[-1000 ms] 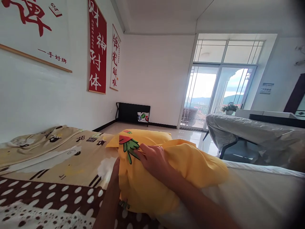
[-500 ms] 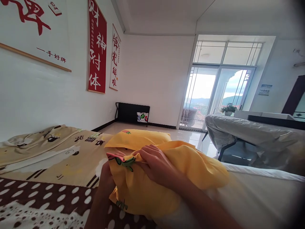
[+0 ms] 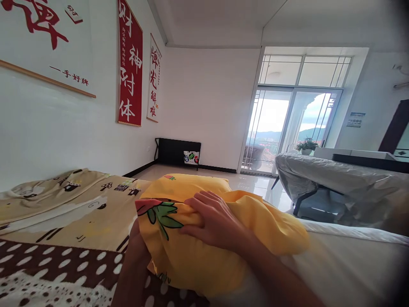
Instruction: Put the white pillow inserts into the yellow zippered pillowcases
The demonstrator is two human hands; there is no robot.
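Observation:
A yellow pillowcase (image 3: 255, 230) printed with a red and green fruit lies bunched over a white pillow (image 3: 345, 264) on the bed. My right hand (image 3: 214, 219) rests on top of the fabric with fingers curled, gripping a fold near the print. My left hand (image 3: 136, 247) reaches under the pillowcase's near edge; its fingers are hidden by the cloth. A second yellow pillow (image 3: 188, 185) sits just behind.
A cream and brown sheet with sheep and dots (image 3: 64, 221) covers the bed at left. Scrolls hang on the left wall (image 3: 130, 64). A covered table (image 3: 335, 179) stands at right before glass balcony doors (image 3: 287, 128).
My right hand has slid the pillowcase edge leftward and the fruit print has unfolded into view. My left arm has pushed deeper under the cloth.

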